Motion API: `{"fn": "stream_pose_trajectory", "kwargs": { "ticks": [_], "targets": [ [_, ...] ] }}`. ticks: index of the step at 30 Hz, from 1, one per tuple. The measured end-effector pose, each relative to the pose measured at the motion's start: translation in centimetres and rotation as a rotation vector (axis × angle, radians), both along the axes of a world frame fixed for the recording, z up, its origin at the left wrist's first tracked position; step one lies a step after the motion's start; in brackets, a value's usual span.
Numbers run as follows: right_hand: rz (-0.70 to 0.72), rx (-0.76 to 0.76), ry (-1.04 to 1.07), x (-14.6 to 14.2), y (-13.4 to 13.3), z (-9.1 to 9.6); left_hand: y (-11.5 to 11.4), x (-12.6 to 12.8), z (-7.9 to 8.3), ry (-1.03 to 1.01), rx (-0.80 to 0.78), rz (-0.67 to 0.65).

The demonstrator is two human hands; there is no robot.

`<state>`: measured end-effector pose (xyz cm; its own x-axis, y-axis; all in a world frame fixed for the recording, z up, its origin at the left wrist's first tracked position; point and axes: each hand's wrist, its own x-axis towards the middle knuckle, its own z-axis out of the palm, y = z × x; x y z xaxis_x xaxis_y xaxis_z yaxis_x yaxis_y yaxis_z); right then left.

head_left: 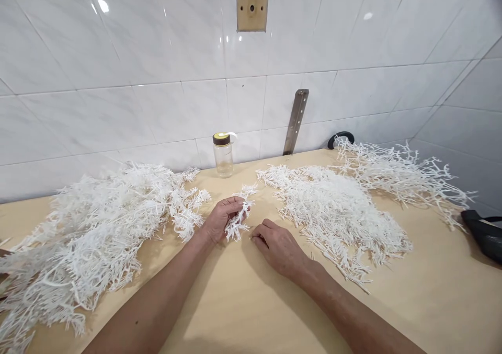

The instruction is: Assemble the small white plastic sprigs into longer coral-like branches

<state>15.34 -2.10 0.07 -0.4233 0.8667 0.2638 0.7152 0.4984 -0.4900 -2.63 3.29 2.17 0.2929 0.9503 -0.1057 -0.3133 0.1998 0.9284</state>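
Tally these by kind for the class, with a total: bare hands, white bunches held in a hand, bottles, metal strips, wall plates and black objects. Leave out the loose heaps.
Hands: 2 (left hand, right hand)
Held white bunch: 1
Bottle: 1
Metal strip: 1
Wall plate: 1
Black objects: 2 (curved one, one at the right edge)
Total: 8

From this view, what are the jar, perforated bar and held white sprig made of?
Jar: glossy, clear plastic or glass; the background shows through. Perforated bar: probably metal, dull grey sheen. White sprig in the left hand: likely plastic, matte, thin moulded-looking branches.
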Motion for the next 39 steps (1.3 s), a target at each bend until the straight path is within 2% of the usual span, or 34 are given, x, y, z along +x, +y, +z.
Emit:
{"fn": "stream_pose_trajectory", "kwargs": {
  "ticks": [3, 8, 9, 10, 12, 14, 16, 18, 27, 32, 39],
  "targets": [
    [-0.099, 0.066, -0.003, 1.7, 0.9, 0.3, -0.2, 0.2, -0.1, 0.043, 0.047, -0.040],
    [-0.553, 0.286, 0.007, 7.2, 2.7, 1.9, -0.8, 0.7, 0.1, 0.125, 0.102, -0.059],
    [-0.620, 0.330, 0.027, 7.9, 2.9, 2.2, -1.0, 0.8, 0.2, 0.139, 0.111, -0.063],
    [-0.627, 0.357, 0.078, 8.2, 2.9, 2.6, -1.1, 1.0, 0.2, 0.150, 0.118, -0.067],
    [-0.513, 0.352, 0.229, 7.8, 2.5, 3.1, -1.4, 1.3, 0.2, 0.166, 0.123, -0.079],
    [-0.303, 0.280, 0.373, 6.3, 1.8, 3.3, -1.8, 1.7, 0.1, 0.173, 0.110, -0.102],
    [-0.148, 0.223, 0.425, 4.6, 1.0, 3.4, -2.0, 2.1, 0.1, 0.180, 0.101, -0.125],
    [-0.076, 0.183, 0.443, 3.3, 0.5, 3.3, -2.3, 2.4, 0.1, 0.189, 0.095, -0.145],
    [-0.093, 0.073, 0.429, 2.9, 0.6, 2.4, -2.4, 3.1, -0.1, 0.199, 0.022, -0.084],
    [-0.157, -0.001, 0.415, 2.4, 0.6, 2.5, -2.7, 3.5, 0.5, 0.229, -0.005, -0.037],
    [-0.183, 0.118, 0.351, 2.2, 0.6, 2.3, -2.9, 3.9, 0.8, 0.259, -0.008, -0.006]
  ]
}}
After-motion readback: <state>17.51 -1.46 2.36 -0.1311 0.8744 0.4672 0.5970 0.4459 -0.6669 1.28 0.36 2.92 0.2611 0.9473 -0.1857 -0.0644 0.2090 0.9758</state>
